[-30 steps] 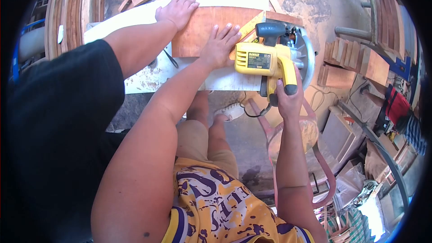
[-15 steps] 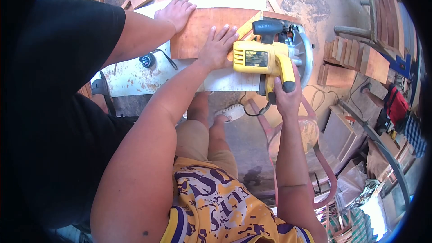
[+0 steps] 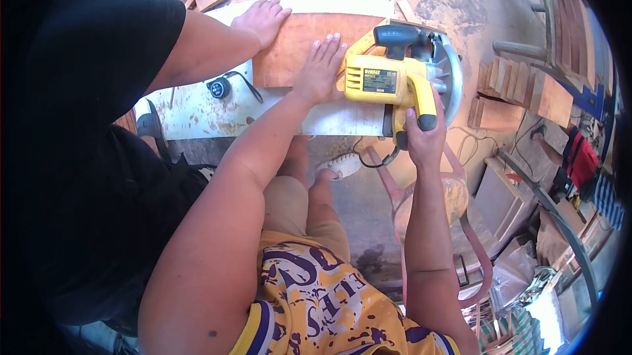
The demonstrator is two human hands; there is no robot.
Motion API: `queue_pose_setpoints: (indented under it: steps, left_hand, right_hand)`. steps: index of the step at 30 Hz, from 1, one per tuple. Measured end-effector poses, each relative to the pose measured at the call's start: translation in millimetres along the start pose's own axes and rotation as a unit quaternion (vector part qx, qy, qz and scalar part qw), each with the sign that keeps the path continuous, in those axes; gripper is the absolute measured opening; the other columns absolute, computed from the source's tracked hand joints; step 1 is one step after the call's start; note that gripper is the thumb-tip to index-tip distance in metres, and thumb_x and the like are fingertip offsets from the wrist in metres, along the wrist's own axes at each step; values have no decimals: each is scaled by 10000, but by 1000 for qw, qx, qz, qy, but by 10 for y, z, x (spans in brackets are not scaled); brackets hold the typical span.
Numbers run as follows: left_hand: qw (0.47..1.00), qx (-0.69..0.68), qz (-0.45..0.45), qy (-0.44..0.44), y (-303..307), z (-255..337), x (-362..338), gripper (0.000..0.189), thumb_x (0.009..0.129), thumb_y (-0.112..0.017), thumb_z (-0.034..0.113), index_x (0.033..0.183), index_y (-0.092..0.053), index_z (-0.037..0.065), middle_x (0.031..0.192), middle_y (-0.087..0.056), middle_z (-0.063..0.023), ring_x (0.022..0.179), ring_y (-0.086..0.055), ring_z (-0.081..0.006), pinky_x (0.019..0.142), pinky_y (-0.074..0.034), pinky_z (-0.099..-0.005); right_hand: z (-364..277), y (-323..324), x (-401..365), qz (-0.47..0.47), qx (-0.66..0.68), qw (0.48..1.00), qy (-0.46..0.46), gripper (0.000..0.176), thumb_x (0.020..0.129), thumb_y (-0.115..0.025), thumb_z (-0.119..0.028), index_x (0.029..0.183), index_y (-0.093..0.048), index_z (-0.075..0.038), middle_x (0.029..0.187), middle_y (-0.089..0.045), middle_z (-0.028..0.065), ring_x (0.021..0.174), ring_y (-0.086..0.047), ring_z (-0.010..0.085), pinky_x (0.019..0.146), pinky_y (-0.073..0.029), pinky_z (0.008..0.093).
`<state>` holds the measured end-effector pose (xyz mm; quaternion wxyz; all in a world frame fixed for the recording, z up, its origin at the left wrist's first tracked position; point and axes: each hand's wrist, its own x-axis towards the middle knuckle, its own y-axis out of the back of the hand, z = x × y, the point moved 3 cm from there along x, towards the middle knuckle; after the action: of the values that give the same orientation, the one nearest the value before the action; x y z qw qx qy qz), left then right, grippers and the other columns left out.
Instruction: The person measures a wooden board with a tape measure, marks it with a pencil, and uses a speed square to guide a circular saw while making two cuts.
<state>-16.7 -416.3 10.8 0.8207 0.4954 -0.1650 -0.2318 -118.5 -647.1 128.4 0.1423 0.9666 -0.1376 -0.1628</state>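
Note:
My right hand (image 3: 424,138) is wrapped around the rear handle of a yellow DeWalt circular saw (image 3: 380,84). The saw rests at the right end of a reddish-brown wooden board (image 3: 296,42). My left hand (image 3: 319,72) lies flat on the board, fingers stretched out, just left of the saw body. A yellow triangular square (image 3: 361,46) sits between that hand and the saw, partly covered by both; whether my thumb presses on it is hidden. Another person's hand (image 3: 260,23) rests flat on the board's far left corner.
The board lies on a white work surface (image 3: 197,118) with a black tape measure (image 3: 218,88). A power cord (image 3: 378,164) hangs below the saw. A pinkish chair (image 3: 454,203) stands near my right forearm. Wood blocks (image 3: 520,85) are stacked at the right.
The view has shifted slightly. The fingers of my left hand have drawn a little closer together and left of the square. My right hand keeps its hold on the saw.

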Motion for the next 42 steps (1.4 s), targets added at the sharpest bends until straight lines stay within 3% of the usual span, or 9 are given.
queue_pose_setpoints:
  steps: [17,25,35,37,42]
  left_hand:
    - [999,29,-15,-5,-45,67,-142,1039,728,-768,501,1517,-332,-16,1608,-276,-243,1521,-227,-362,1238,-159,-520]
    - [999,37,-29,-1,-50,116,-201,1026,765,-705,583,1511,-348,-24,1606,-284,-238,1520,-227,-357,1239,-154,-513]
    - [999,32,-18,1,-77,159,-275,1032,765,-702,577,1515,-338,-33,1610,-282,-230,1525,-219,-349,1242,-151,-509]
    - [1000,16,7,-9,-55,178,-288,1030,740,-758,518,1504,-341,-33,1576,-331,-252,1491,-287,-393,1210,-218,-548]
    - [1000,16,1,-5,-85,193,-330,1045,725,-769,492,1518,-322,-21,1592,-311,-240,1497,-278,-385,1213,-212,-546]
  right_hand:
    - [24,7,10,-10,27,1000,9,620,916,-635,-21,1484,-392,33,1347,-552,173,1250,-548,234,1054,-440,346]
    - [24,11,14,-8,12,1000,8,613,919,-637,-27,1483,-402,24,1343,-553,174,1247,-549,233,1047,-444,348]
    - [39,18,22,-2,-10,1000,21,617,914,-641,-26,1480,-403,31,1348,-554,177,1252,-548,236,1048,-445,351]
    - [26,15,23,-4,-3,1000,23,617,912,-642,-25,1479,-403,31,1347,-554,177,1251,-549,238,1049,-445,351]
    - [48,7,23,-3,12,1000,15,615,908,-642,-23,1474,-407,33,1346,-555,178,1251,-548,243,1051,-443,351]
